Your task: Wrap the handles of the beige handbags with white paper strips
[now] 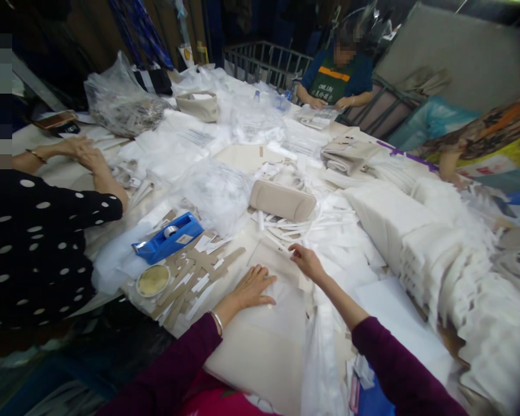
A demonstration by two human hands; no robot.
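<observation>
A flat beige fabric bag (251, 352) lies in front of me, its upper part under a clear plastic bag (281, 312). My left hand (252, 289) rests on the plastic with its fingers stretched out. At the far right edge of the plastic, my right hand (307, 263) is closed, thumb and fingers pinching the film; the exact grip is small and blurred. Just beyond my hands sits a beige padded bag (282, 200) with white cord handles (286, 230) around it.
To the left are a blue tape dispenser (170, 237), a round tin (153, 281) and beige strips (199, 271). Stacked white foam sheets (390, 231) line the right side. A co-worker in polka dots (39, 231) is at left, another person (335, 81) across the table.
</observation>
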